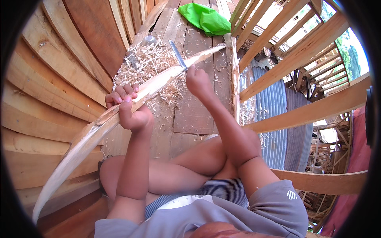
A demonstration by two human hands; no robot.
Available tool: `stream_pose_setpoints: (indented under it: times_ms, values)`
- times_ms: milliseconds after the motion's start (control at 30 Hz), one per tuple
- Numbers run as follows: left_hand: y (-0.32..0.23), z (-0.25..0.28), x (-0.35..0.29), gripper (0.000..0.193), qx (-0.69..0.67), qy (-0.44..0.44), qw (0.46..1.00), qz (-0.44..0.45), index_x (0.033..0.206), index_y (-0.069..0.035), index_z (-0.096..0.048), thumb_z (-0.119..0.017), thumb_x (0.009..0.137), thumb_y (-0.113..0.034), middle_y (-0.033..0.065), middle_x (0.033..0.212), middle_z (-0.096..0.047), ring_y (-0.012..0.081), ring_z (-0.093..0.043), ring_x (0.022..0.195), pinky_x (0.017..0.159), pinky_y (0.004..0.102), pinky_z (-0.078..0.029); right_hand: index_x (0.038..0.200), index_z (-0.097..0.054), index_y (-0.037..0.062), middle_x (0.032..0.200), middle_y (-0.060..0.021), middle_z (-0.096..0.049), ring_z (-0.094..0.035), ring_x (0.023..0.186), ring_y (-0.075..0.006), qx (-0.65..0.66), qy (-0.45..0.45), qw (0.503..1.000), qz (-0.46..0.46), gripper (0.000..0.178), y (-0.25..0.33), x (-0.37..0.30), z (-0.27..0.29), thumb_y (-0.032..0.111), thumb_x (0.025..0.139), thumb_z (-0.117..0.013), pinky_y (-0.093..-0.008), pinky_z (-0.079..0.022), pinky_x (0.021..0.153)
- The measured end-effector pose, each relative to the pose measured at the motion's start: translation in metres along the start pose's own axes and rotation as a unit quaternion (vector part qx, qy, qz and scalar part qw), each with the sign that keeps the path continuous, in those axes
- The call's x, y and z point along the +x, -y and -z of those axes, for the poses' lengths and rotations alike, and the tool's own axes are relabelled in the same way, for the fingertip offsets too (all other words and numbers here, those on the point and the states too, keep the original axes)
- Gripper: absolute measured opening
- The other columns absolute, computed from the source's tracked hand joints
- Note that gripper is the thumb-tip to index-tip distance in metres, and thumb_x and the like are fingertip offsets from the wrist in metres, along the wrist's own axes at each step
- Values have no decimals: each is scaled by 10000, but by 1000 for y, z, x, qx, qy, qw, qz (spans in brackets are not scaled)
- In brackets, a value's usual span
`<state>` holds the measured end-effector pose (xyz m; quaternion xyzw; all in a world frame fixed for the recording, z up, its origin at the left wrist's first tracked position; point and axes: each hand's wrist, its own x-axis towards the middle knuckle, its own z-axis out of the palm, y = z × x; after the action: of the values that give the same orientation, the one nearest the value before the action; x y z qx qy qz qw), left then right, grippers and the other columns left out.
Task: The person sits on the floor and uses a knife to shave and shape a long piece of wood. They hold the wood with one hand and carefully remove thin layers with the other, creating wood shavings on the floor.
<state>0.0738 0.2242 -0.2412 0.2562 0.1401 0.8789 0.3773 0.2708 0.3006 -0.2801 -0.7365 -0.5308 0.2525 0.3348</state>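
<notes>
A long pale piece of wood (158,81), partly stripped to a smooth face, slants from the lower left up to the right in front of me. My left hand (129,107) grips it near its middle, with fingers wrapped over the top and the thumb along the near side. In my right hand (198,82) is a knife, the fist closed round its handle, which the fingers hide. The knife's blade (177,54) points up and left, and its lower part lies across or against the wood; exact contact cannot be made out.
Curled wood shavings (135,71) heap on the plank floor (194,115) beyond the wood. A clear container (149,40) lies among them. A bright green bag (206,18) sits at the far end. The plank wall (59,79) rises close on the left; slatted railing (301,113) runs along the right.
</notes>
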Motion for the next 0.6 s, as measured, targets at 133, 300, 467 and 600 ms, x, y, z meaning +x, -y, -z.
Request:
stream_pose_setpoints:
  times_ms: [133, 300, 467, 600]
  values:
    - [3, 2, 2, 180, 8, 20, 1000, -2, 782, -160, -415, -517, 678, -54, -5, 699, -384, 133, -411, 669, 772, 348, -413, 877, -662, -111, 893, -375, -636, -621, 940, -524, -2, -30, 999, -17, 619, -2, 0, 7, 379, 999, -303, -541, -459, 894]
    - [3, 13, 6, 241, -21, 50, 998, -29, 837, -137, -379, -515, 666, -35, 15, 704, -387, 132, -403, 661, 747, 356, -414, 941, -669, -109, 945, -363, -644, -628, 977, -496, -61, 44, 997, 18, 614, 30, -27, 10, 353, 994, -268, -532, -468, 912]
    - [4, 5, 4, 182, 11, 28, 999, -14, 789, -163, -422, -525, 687, -53, -10, 699, -382, 126, -420, 665, 770, 332, -407, 911, -661, -130, 915, -384, -630, -618, 971, -520, 20, 0, 998, -67, 622, 0, 4, 20, 361, 1000, -290, -542, -456, 917]
    - [-1, 12, 5, 175, -10, 42, 999, -19, 790, -158, -426, -521, 696, -44, -7, 699, -386, 134, -417, 678, 780, 348, -414, 910, -663, -116, 887, -365, -643, -641, 906, -505, -44, 43, 998, 34, 617, 24, -32, -4, 363, 1008, -287, -521, -504, 821]
